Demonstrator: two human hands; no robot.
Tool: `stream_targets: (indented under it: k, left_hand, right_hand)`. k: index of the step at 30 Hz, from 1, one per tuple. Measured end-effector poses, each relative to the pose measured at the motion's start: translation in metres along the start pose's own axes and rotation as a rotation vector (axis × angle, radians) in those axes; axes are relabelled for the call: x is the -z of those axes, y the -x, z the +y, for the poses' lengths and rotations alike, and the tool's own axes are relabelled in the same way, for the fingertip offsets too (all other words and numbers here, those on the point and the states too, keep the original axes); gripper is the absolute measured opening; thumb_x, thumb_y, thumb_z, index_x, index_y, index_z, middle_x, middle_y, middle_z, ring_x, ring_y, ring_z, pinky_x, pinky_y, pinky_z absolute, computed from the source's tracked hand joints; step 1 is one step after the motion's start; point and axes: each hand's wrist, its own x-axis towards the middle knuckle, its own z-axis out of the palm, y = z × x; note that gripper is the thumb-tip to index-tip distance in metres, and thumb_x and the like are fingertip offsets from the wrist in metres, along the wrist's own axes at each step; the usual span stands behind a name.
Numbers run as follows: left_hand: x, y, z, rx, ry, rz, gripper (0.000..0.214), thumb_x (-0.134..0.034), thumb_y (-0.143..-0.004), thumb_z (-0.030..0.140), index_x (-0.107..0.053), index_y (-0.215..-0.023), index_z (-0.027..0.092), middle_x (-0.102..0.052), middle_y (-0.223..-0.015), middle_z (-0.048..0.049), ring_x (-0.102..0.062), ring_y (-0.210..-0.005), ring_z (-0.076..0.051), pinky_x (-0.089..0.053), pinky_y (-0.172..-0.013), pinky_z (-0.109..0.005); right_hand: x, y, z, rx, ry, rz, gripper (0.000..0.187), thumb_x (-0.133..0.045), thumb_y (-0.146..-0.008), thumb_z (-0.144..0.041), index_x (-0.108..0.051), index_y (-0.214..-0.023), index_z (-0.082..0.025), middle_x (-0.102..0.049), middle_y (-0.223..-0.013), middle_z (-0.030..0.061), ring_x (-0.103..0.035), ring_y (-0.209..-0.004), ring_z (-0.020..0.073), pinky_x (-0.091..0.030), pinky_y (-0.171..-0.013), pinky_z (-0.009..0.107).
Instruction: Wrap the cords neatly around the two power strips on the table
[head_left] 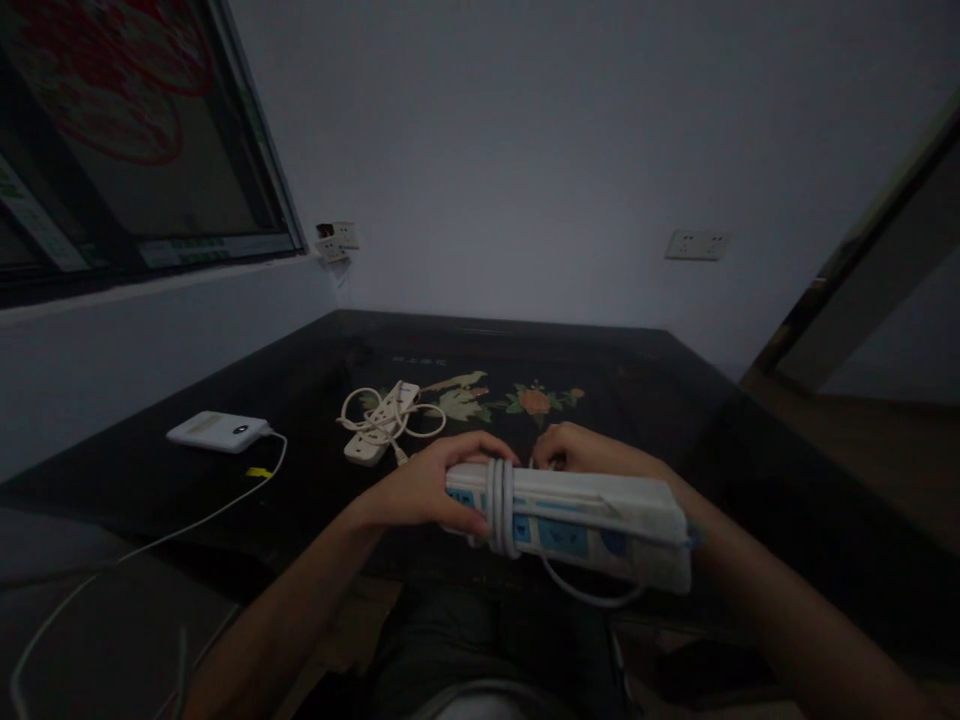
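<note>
A white power strip with blue socket faces is held up over the near edge of the table. My left hand is wrapped round its left end. The strip's grey cord is wound in several turns round the body beside my left fingers, and a loose loop hangs below. Behind the strip is my right hand, its fingers curled closed near the cord; the strip partly hides them, and what they pinch is hard to make out.
On the black table with a painted flower lies a second power strip with a tangled cord. A white power bank with a cable rests at the left. Wall sockets are at the back, a window at the left.
</note>
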Motion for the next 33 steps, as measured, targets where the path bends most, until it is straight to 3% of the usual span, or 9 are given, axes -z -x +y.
stream_targets:
  k: [2, 5, 10, 16, 22, 26, 29, 33]
  left_hand:
    - [0.000, 0.002, 0.007, 0.029, -0.242, -0.023, 0.061, -0.084, -0.057, 0.032, -0.060, -0.112, 0.022, -0.066, -0.100, -0.0023, -0.061, -0.090, -0.020, -0.046, -0.077, -0.029]
    - [-0.005, 0.003, 0.014, 0.033, -0.560, -0.027, 0.057, -0.082, -0.060, 0.036, -0.060, -0.112, 0.023, -0.066, -0.106, -0.0034, -0.061, -0.097, -0.023, -0.045, -0.083, -0.032]
    - [-0.015, -0.002, 0.006, 0.057, -0.829, 0.059, 0.059, -0.077, -0.065, 0.033, -0.056, -0.119, 0.023, -0.063, -0.120, -0.0068, -0.060, -0.107, -0.026, -0.044, -0.090, -0.036]
    - [-0.008, -0.015, -0.015, 0.142, -0.936, 0.212, 0.072, -0.073, -0.070, 0.039, -0.047, -0.135, 0.023, -0.063, -0.124, -0.0107, -0.062, -0.109, -0.031, -0.046, -0.090, -0.038]
    - [0.000, -0.014, -0.035, 0.028, -0.849, 0.337, 0.054, -0.072, -0.070, 0.033, -0.061, -0.122, 0.024, -0.069, -0.113, -0.0086, -0.064, -0.101, -0.031, -0.048, -0.085, -0.038]
    - [0.005, -0.009, -0.039, -0.044, -0.767, 0.431, 0.056, -0.073, -0.070, 0.032, -0.060, -0.123, 0.023, -0.068, -0.117, -0.0096, -0.063, -0.105, -0.030, -0.045, -0.091, -0.040]
    - [0.006, -0.007, -0.041, -0.086, -0.729, 0.377, 0.063, -0.073, -0.071, 0.032, -0.054, -0.131, 0.026, -0.063, -0.127, -0.0087, -0.060, -0.112, -0.029, -0.043, -0.096, -0.041]
    - [0.003, -0.007, -0.046, -0.062, -0.721, 0.264, 0.058, -0.074, -0.070, 0.033, -0.058, -0.126, 0.027, -0.066, -0.121, -0.0075, -0.063, -0.107, -0.029, -0.045, -0.092, -0.040]
  right_hand:
    - [0.015, -0.008, 0.003, 0.106, 0.099, -0.104, 0.024, -0.074, -0.074, -0.035, -0.066, -0.063, -0.016, -0.060, -0.058, -0.0012, -0.056, -0.061, 0.0127, -0.039, -0.060, 0.024]
    - [0.039, -0.017, 0.000, 0.138, 0.374, -0.061, 0.036, -0.073, -0.072, -0.050, -0.066, -0.068, -0.015, -0.065, -0.072, 0.0041, -0.058, -0.074, 0.0175, -0.037, -0.069, 0.029]
    - [0.067, -0.020, -0.026, 0.107, 0.630, 0.002, 0.024, -0.069, -0.080, -0.040, -0.069, -0.081, -0.016, -0.068, -0.082, 0.0060, -0.060, -0.083, 0.0206, -0.034, -0.072, 0.032]
    - [0.073, -0.009, -0.064, 0.020, 0.648, 0.134, 0.017, -0.066, -0.084, -0.033, -0.069, -0.084, -0.016, -0.069, -0.084, 0.0062, -0.062, -0.080, 0.0201, -0.035, -0.064, 0.030]
    - [0.064, 0.003, -0.085, -0.021, 0.611, 0.132, 0.019, -0.061, -0.087, -0.032, -0.070, -0.081, -0.016, -0.071, -0.082, 0.0069, -0.062, -0.068, 0.0185, -0.028, -0.054, 0.028]
    - [0.063, 0.009, -0.092, -0.058, 0.550, 0.158, 0.023, -0.061, -0.087, -0.034, -0.068, -0.075, -0.016, -0.069, -0.073, 0.0065, -0.059, -0.059, 0.0159, -0.022, -0.050, 0.027]
    - [0.060, 0.007, -0.095, -0.030, 0.586, 0.141, 0.021, -0.061, -0.087, -0.032, -0.068, -0.074, -0.017, -0.069, -0.074, 0.0062, -0.058, -0.058, 0.0150, -0.020, -0.050, 0.027]
    - [0.051, -0.002, -0.094, 0.064, 0.634, 0.144, 0.012, -0.062, -0.086, -0.022, -0.068, -0.077, -0.017, -0.069, -0.074, 0.0047, -0.057, -0.059, 0.0137, -0.019, -0.049, 0.027]
